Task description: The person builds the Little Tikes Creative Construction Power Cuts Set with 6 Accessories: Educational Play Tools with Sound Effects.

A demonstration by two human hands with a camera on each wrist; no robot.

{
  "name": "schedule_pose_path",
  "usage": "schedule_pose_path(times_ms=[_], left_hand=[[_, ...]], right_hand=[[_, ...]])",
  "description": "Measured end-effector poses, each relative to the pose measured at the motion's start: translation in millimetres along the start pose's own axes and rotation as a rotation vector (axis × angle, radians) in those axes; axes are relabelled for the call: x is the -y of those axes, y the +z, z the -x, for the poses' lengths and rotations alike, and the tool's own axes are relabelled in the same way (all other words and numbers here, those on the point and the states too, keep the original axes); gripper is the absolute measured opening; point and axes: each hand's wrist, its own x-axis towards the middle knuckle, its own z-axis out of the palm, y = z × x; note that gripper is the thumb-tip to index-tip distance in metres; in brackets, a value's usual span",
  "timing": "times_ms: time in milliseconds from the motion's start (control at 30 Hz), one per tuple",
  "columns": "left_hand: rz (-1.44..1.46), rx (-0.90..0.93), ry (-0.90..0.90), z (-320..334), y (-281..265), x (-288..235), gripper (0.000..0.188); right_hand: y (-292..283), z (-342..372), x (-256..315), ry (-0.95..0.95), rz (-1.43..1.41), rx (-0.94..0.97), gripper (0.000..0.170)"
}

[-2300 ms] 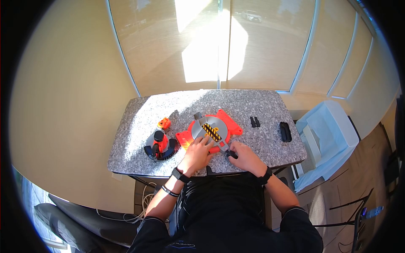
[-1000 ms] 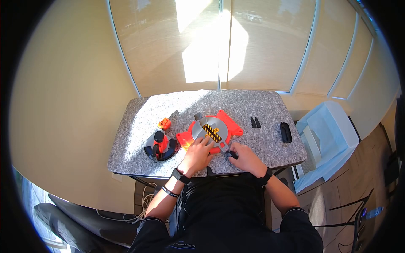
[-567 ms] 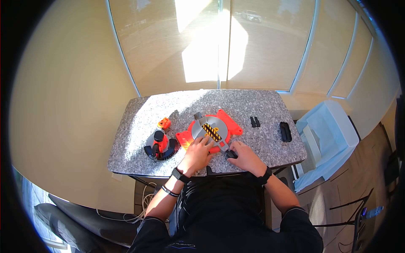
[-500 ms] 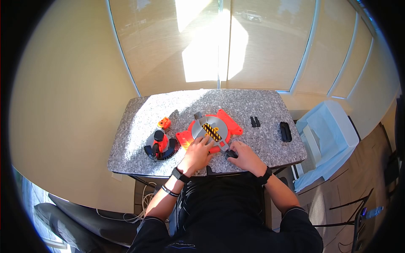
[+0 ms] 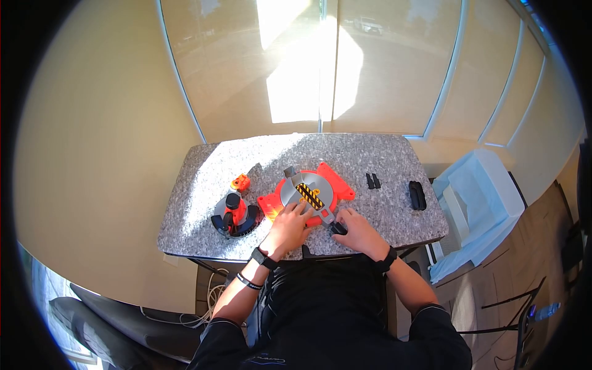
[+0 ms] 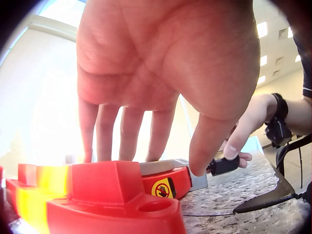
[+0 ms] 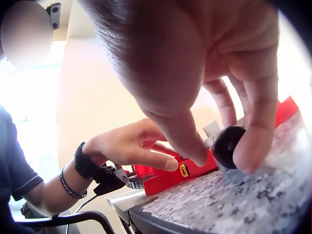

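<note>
In the head view a red toy miter saw base (image 5: 336,182) with a round grey turntable lies flat on the granite-patterned table. My left hand (image 5: 288,229) rests on it from the front left, fingers extended and fingertips on the turntable; the left wrist view shows the thumb beside its front arm. A black knob (image 7: 225,147) sticks out of that arm toward me. With thumb and fingertips, my right hand (image 5: 362,233) pinches this knob. To the left stands the red and black saw head (image 5: 234,213), with a dark curved guard.
An orange part (image 5: 241,181) lies behind the saw head. Two small black pieces (image 5: 373,180) and a black oblong part (image 5: 417,195) sit on the right of the table (image 5: 388,151). A lined bin (image 5: 487,203) stands beyond the right edge.
My right fingers have shifted slightly on the black knob, and more of it shows below them. The left hand stays on the turntable, and the head view has tilted a little.
</note>
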Motion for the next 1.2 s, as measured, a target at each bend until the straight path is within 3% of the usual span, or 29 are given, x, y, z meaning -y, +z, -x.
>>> schedule_pose_path(times_ms=[367,633,933,1200], left_hand=[[-0.011,-0.001,0.0,-0.5,0.8,1.1,0.055],[-0.012,0.006,0.002,-0.5,-0.6,1.0,0.055],[-0.013,-0.002,0.008,-0.3,1.2,1.4,0.056],[-0.006,-0.007,0.002,-1.2,4.1,3.9,0.056]], right_hand=[[5.4,-2.4,-6.2,0.059,-0.04,0.025,0.03],[0.6,-0.3,0.2,0.03,0.012,0.04,0.043],[9.6,-2.8,-12.0,0.058,-0.039,0.037,0.036],[5.1,-1.7,-5.1,0.036,-0.017,0.039,0.041]])
